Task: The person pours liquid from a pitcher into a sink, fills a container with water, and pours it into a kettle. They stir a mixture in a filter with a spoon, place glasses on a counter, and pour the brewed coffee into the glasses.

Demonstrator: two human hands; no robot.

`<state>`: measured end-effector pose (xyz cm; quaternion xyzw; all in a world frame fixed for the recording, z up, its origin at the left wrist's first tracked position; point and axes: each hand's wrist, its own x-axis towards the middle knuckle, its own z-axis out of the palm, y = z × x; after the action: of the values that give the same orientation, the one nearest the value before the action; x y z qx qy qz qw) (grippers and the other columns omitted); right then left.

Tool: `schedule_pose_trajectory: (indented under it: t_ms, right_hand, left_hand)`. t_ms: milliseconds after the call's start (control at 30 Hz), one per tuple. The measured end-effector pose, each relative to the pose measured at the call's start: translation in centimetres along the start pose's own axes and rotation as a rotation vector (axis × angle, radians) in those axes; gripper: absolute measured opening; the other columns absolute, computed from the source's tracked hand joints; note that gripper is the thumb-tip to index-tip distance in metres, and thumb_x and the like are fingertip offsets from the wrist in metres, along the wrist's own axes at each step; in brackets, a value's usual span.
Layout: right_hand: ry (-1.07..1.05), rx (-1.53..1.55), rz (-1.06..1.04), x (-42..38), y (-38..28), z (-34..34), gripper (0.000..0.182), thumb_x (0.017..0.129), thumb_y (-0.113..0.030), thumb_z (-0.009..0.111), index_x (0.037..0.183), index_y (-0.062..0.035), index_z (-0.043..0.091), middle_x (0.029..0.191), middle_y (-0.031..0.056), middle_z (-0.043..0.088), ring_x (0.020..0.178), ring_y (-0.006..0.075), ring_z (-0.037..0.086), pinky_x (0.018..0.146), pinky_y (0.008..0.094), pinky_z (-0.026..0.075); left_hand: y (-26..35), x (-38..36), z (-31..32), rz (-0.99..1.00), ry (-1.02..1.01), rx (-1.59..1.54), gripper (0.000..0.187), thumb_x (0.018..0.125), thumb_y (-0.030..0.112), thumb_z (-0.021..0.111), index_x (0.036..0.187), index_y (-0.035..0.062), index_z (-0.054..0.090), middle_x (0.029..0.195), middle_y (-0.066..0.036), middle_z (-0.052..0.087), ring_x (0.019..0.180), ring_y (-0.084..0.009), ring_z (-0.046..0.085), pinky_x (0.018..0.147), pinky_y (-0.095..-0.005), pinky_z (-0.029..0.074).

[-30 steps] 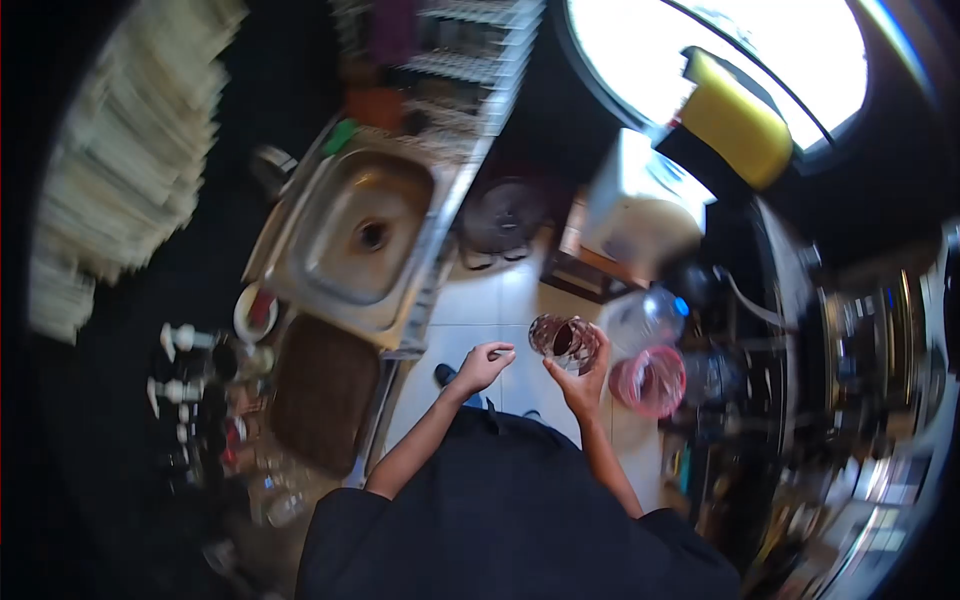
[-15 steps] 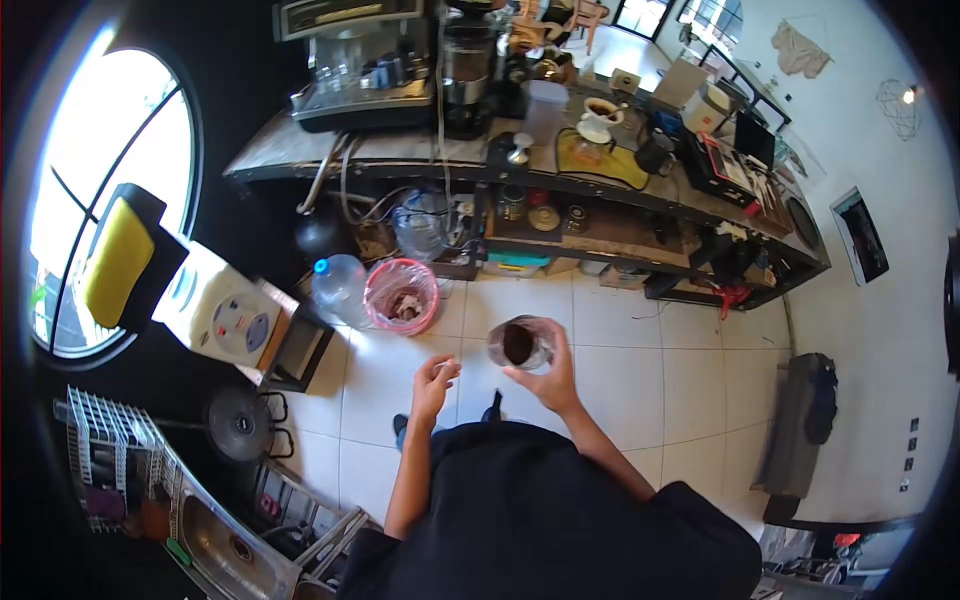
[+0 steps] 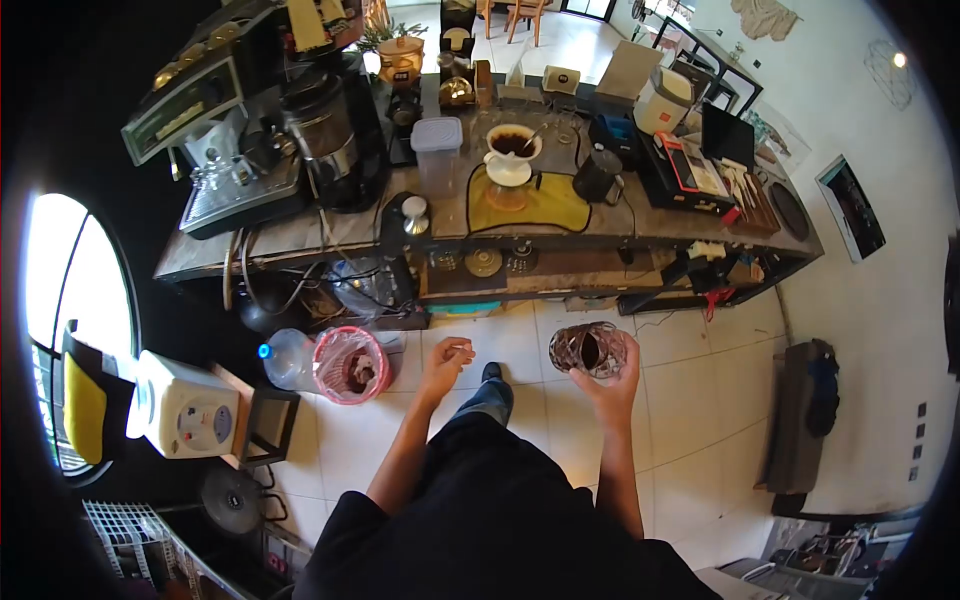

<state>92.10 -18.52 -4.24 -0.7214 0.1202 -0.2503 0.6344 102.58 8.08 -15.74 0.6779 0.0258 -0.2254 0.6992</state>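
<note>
The cut-pattern clear glass tumbler [image 3: 590, 350] with a dark residue or liquid at its bottom is being carried upright in the right hand [image 3: 612, 385], whose fingers are wrapping around its lower wall from below. It is hanging in the air over the white tiled floor [image 3: 690, 400], near the person and well short of the long dark counter [image 3: 300, 240] that is running across the far side. The left hand [image 3: 447, 362] is holding nothing; its fingers are curling loosely inward, apart from the glass and to its left.

Judging from this, the glass is already in hand and nearly empty, and it is not yet being set down anywhere; the carrying seems to be the step in progress.

On the counter top, a white ceramic pour-over dripper [image 3: 511, 147] holding dark coffee is sitting on a yellow mat [image 3: 540, 205], with a clear lidded plastic container [image 3: 437, 150] just to its left and a black espresso machine [image 3: 250, 150] at the far left. Down on the floor to the left, a pink-lined bin [image 3: 350, 365] is standing beside a clear water bottle with a blue cap [image 3: 285, 358].
</note>
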Motion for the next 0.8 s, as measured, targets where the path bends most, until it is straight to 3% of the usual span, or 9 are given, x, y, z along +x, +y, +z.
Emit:
schedule_pose_trajectory:
  t_ms: [67, 133, 200, 300, 367, 467, 567, 767, 800]
  right_hand:
    - [-0.076, -0.005, -0.012, 4.4, -1.7, -0.5, 0.094, 0.062, -0.006, 0.089, 0.140, -0.0028, 0.038, 0.129, 0.0127, 0.053, 0.122, 0.0247, 0.052, 0.105, 0.0391, 0.043]
    - [-0.108, -0.069, 0.062, 7.4, -3.3, -1.0, 0.094, 0.061, -0.006, 0.089, 0.140, -0.0026, 0.038, 0.129, 0.0126, 0.053, 0.122, 0.0247, 0.052, 0.105, 0.0391, 0.042]
    - [-0.155, -0.045, 0.045, 11.3, -3.2, -1.9, 0.095, 0.061, -0.005, 0.089, 0.140, -0.0017, 0.037, 0.129, 0.0125, 0.053, 0.123, 0.0242, 0.052, 0.105, 0.0391, 0.042]
    - [-0.237, 0.014, 0.039, 16.8, -6.8, -1.4, 0.091, 0.060, -0.004, 0.089, 0.137, -0.0033, 0.040, 0.126, 0.0115, 0.056, 0.122, 0.0238, 0.054, 0.105, 0.0379, 0.042]
    - [-0.292, -0.004, 0.020, 21.1, -8.1, -1.1, 0.091, 0.059, -0.004, 0.089, 0.136, -0.0039, 0.040, 0.126, 0.0113, 0.057, 0.121, 0.0238, 0.055, 0.105, 0.0374, 0.042]
    - [-0.373, 0.023, 0.005, 27.7, -9.6, 0.3, 0.090, 0.058, -0.003, 0.088, 0.135, -0.0054, 0.042, 0.128, 0.0107, 0.057, 0.122, 0.0234, 0.055, 0.104, 0.0363, 0.042]
    - [-0.451, 0.014, -0.116, 35.5, -9.9, 2.0, 0.089, 0.058, -0.007, 0.089, 0.134, -0.0062, 0.043, 0.128, 0.0111, 0.057, 0.122, 0.0234, 0.056, 0.103, 0.0365, 0.043]
    - [-0.693, 0.016, -0.205, 49.7, -10.1, 10.3, 0.093, 0.059, -0.016, 0.091, 0.138, -0.0066, 0.044, 0.130, 0.0109, 0.057, 0.121, 0.0236, 0.057, 0.106, 0.0387, 0.043]
    - [-0.788, -0.057, -0.334, 52.1, -9.4, 12.2, 0.095, 0.059, -0.017, 0.091, 0.139, -0.0064, 0.043, 0.130, 0.0118, 0.057, 0.122, 0.0244, 0.057, 0.106, 0.0383, 0.043]
  left_hand:
    - [1.5, 4.9, 0.7, -0.003, 0.045, -0.036, 0.024, 0.096, 0.020, 0.063, 0.115, 0.0058, 0.064, 0.098, -0.007, 0.072, 0.087, -0.0144, 0.065, 0.076, -0.0294, 0.049]
    - [2.4, 8.3, 1.2, 0.175, 0.114, 0.059, 0.021, 0.094, 0.018, 0.066, 0.109, 0.0040, 0.066, 0.097, -0.007, 0.072, 0.086, -0.0141, 0.066, 0.074, -0.0289, 0.049]
    - [4.3, 12.0, 2.0, 0.164, 0.135, 0.115, 0.027, 0.093, 0.021, 0.066, 0.113, 0.0037, 0.064, 0.097, -0.005, 0.071, 0.087, -0.0129, 0.063, 0.077, -0.0272, 0.048]
    - [6.9, 16.4, 3.2, 0.284, 0.302, 0.338, 0.028, 0.091, 0.021, 0.067, 0.113, 0.0036, 0.065, 0.092, -0.007, 0.070, 0.086, -0.0188, 0.064, 0.078, -0.0333, 0.050]
    - [9.2, 19.2, 3.9, 0.433, 0.539, 0.706, 0.027, 0.088, 0.022, 0.069, 0.108, 0.0035, 0.067, 0.092, -0.011, 0.068, 0.091, -0.0279, 0.064, 0.080, -0.0410, 0.051]
    - [11.0, 22.6, 4.5, 0.467, 0.723, 0.992, 0.027, 0.084, 0.023, 0.072, 0.102, 0.0038, 0.069, 0.095, -0.013, 0.065, 0.096, -0.0346, 0.061, 0.081, -0.0450, 0.051]
    - [10.4, 24.4, 5.1, 0.448, 0.809, 1.118, 0.018, 0.082, 0.019, 0.071, 0.096, 0.0065, 0.069, 0.098, -0.009, 0.062, 0.098, -0.0314, 0.058, 0.080, -0.0438, 0.050]
    - [9.7, 25.5, 6.7, 0.439, 0.835, 0.975, 0.006, 0.083, 0.013, 0.068, 0.085, 0.0071, 0.066, 0.088, -0.009, 0.062, 0.087, -0.0318, 0.058, 0.075, -0.0429, 0.048]
    - [9.8, 25.8, 6.9, 0.419, 0.853, 0.974, 0.006, 0.083, 0.013, 0.068, 0.085, 0.0071, 0.066, 0.088, -0.009, 0.062, 0.087, -0.0318, 0.058, 0.075, -0.0429, 0.048]
